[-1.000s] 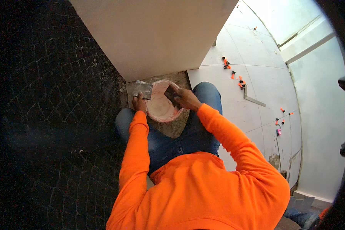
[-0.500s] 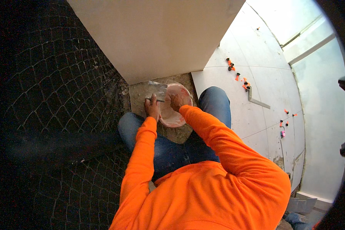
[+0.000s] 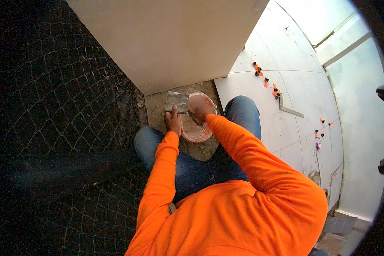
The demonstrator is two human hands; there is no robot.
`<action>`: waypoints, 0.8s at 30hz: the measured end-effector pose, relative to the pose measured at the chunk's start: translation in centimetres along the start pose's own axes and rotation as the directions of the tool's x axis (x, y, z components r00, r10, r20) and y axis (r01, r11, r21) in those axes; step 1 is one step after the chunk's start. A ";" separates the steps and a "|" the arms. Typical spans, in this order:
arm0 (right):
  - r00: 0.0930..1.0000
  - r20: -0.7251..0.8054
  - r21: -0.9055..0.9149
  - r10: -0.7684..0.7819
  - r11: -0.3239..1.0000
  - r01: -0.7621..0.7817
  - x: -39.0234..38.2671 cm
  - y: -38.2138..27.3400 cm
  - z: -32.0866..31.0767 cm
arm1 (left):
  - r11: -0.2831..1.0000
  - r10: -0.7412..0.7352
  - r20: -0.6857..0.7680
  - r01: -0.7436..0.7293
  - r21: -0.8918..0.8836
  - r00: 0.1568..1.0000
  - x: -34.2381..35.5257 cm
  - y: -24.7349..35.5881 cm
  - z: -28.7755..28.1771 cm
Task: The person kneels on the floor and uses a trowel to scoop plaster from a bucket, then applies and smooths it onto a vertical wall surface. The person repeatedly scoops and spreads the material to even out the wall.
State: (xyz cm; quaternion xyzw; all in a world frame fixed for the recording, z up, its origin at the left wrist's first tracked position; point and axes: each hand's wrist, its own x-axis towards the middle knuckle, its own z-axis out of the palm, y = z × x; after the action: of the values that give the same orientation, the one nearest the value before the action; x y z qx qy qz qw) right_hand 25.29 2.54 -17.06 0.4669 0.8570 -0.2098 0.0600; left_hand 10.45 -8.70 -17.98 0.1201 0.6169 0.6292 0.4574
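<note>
My left hand (image 3: 172, 117) grips a square metal trowel (image 3: 176, 100) at the left side of a round, pink-smeared bucket (image 3: 196, 135) between my knees. My right hand (image 3: 199, 114) is down inside the bucket, its fingers curled; what it holds is hidden. The bucket stands on a patch of rough concrete (image 3: 157, 102) below a pale panel corner (image 3: 166, 42).
Black netting (image 3: 68, 102) covers the dark left side. White floor tiles (image 3: 294, 85) on the right carry several orange-and-black clips (image 3: 275, 91), a metal square (image 3: 290, 111) and a small pink tool (image 3: 318, 146). A white wall (image 3: 358, 128) and grey offcuts (image 3: 339, 225) are at far right.
My hands, knees and the bucket have shifted right and down in view. My right hand has dipped deeper into the bucket, and the dark blade it held a second ago is hidden now.
</note>
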 end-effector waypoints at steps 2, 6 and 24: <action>0.998 0.056 0.036 -0.021 0.999 0.019 0.5 0.8 0.5 | 0.999 0.009 -0.049 -0.007 0.045 0.999 1.2 -1.6 -0.5; 0.980 0.160 0.193 -0.118 0.977 0.087 0.3 1.7 -0.4 | 0.995 -0.006 -0.249 -0.018 -0.093 0.968 3.6 -2.9 -2.2; 0.737 -0.337 0.860 0.585 -0.127 0.494 -6.2 0.9 -17.5 | 0.647 0.734 -0.067 -0.664 0.375 0.676 -6.4 14.0 -4.9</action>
State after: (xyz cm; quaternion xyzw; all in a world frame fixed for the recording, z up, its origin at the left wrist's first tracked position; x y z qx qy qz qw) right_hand 31.11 5.45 0.39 0.4142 0.3197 -0.5881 -0.6167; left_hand 4.48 -14.12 -3.98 0.3542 0.6601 0.6572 0.0826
